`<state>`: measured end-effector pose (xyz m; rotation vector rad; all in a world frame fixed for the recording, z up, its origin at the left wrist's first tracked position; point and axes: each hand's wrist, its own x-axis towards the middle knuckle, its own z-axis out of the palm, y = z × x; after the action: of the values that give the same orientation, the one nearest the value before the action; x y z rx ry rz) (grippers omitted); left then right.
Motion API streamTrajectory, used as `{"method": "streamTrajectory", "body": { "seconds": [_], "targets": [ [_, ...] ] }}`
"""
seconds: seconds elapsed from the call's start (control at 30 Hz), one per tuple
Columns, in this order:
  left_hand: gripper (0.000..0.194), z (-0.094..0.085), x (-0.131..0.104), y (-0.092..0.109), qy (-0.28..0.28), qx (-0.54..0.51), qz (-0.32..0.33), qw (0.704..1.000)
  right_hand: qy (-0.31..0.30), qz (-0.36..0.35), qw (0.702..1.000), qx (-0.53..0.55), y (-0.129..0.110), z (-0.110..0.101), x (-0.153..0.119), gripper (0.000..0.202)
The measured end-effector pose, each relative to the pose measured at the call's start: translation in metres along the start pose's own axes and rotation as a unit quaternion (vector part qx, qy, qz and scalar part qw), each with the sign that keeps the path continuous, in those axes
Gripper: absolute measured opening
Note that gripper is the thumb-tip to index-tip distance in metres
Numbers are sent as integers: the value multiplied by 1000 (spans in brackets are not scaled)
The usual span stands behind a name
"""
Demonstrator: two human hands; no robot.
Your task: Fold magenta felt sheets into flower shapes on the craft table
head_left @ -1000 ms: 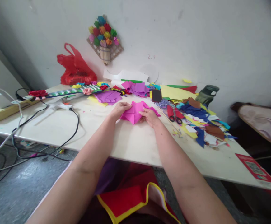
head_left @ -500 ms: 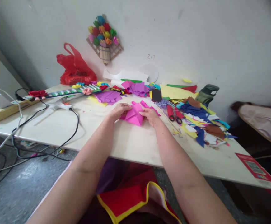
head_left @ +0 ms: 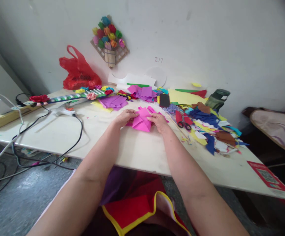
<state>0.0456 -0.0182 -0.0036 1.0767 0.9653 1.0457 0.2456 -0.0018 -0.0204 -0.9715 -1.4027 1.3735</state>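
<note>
A bright pink folded paper [head_left: 141,122] is held between both hands above the white table [head_left: 142,147]. My left hand [head_left: 126,118] pinches its left edge, thumb and fingers together. On the opposite edge, my right hand [head_left: 159,121] grips it the same way. More pink paper pieces [head_left: 151,109] lie just behind the held one, partly covered by it and by my hands. Creases cross the lower part of the held paper.
Purple sheets [head_left: 114,101] lie behind on the left. Red-handled scissors [head_left: 183,120] and a heap of coloured scraps [head_left: 216,131] are at right, near a dark bottle [head_left: 218,99]. A glue gun [head_left: 61,112] with a black cable sits left.
The pink paper's lower point has folded in, so its bottom edge looks flatter. Both hands keep their hold in nearly the same place.
</note>
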Motion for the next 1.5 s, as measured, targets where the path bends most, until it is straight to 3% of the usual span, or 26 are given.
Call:
{"method": "streamTrajectory", "body": {
  "seconds": [0.43, 1.0, 1.5],
  "targets": [
    [17, -4, 2, 1, -15, -13, 31, 999, 19, -5, 999, 43, 0, 3, 1, 30],
    [10, -1, -1, 6, -6, -51, 41, 998, -5, 6, 998, 56, -1, 4, -2, 27],
    [10, -1, 2, 2, 4, 1, 70, 998, -31, -15, 999, 36, -4, 5, -5, 21]
  ]
}}
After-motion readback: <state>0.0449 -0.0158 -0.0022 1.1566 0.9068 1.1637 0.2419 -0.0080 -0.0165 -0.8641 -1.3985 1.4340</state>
